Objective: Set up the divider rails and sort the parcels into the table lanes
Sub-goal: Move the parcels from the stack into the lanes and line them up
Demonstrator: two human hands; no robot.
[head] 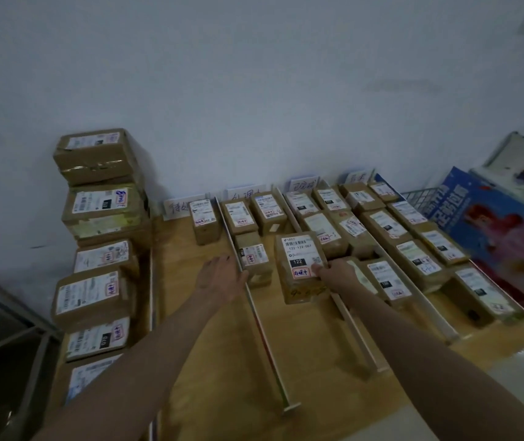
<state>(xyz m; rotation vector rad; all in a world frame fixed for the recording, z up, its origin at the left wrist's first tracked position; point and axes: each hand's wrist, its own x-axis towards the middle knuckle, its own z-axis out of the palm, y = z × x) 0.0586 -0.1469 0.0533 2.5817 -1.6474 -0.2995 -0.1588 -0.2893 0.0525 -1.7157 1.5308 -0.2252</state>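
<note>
Three divider rails (256,308), four lane label cards (303,185), two hands (219,275).

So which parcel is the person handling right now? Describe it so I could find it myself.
Start at the wooden table against the wall and find the second lane from the left. The parcel stands nearest you there, gripped by the right hand. Unlike its neighbours, its label shows a black "122" tag.

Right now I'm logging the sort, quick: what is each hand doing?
Left hand: open, fingers straight, resting by the divider rail, holding nothing.
Right hand: grip on the parcel marked 122, thumb on its label.
</note>
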